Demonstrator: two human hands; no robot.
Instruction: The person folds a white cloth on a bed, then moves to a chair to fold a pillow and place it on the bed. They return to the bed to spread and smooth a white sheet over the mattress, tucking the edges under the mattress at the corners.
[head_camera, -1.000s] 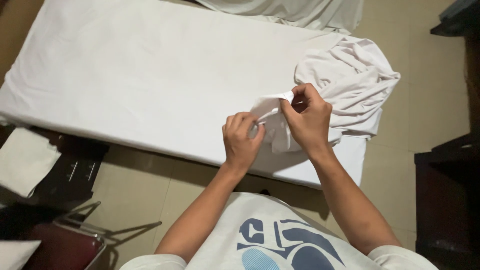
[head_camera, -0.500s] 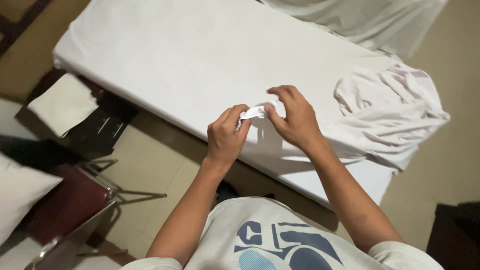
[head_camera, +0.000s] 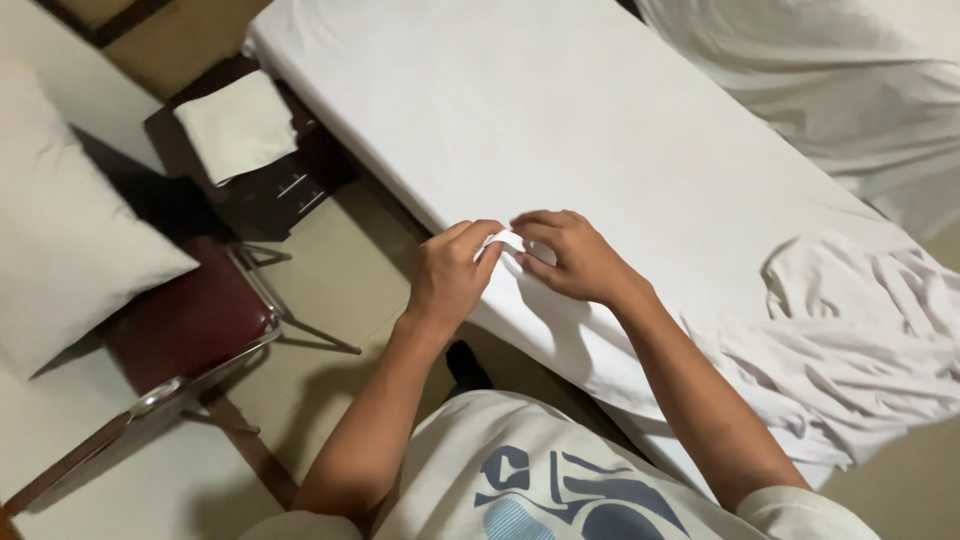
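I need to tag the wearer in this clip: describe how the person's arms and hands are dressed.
Both forearms are bare down to the left hand and right hand. No gloves, rings, watch or bracelets show. The person wears a white short-sleeved T-shirt with a blue printed graphic on the chest; its sleeve edges show only at the bottom of the picture.

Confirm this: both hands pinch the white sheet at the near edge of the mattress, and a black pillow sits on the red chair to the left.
Not quite: the pillow is white, not black, as the head view shows. The rest holds: left hand and right hand pinch the sheet at the mattress edge, with the chair to the left.
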